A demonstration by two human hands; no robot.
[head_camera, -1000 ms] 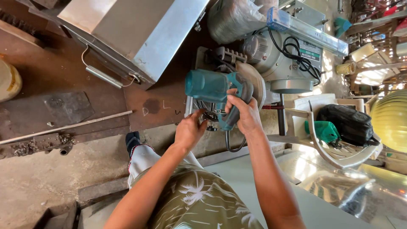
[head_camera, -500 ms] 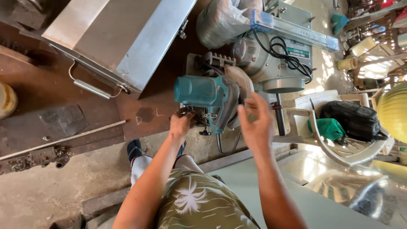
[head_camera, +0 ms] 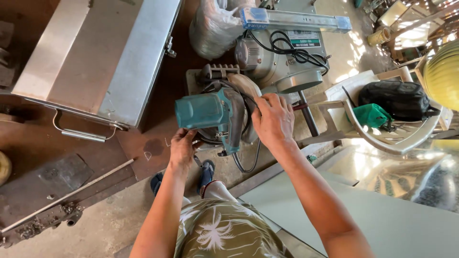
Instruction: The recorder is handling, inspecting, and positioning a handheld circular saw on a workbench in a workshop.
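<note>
So the person's got a teal-bodied handheld power saw with a grey blade guard [head_camera: 217,119] held out in front of them, between both hands. Right hand [head_camera: 273,119] lies flat-ish over the guard side of the saw, fingers spread and wrapped across the top edge with a black power cord [head_camera: 248,102] running under the fingertips, so it's gripping the tool, not hanging loose. Left hand [head_camera: 182,148] is lower, tucked under the saw's near bottom corner, fingers curled up against the underside. I honestly can't tell whether it's pinching some small part there or just propping the thing up.

The key bit: the saw's long axis runs roughly side to side, with the teal motor end sticking out above the left hand and the guard end under the right palm. The right hand has the better hold; the left is only at the edge.

Just beyond the right hand's fingertips sits a big grey mitre saw [head_camera: 282,62]. Off past the left hand there's a silver sheet-metal box with a wire handle [head_camera: 100,57], and a thin metal rod [head_camera: 71,191] on the floor.
</note>
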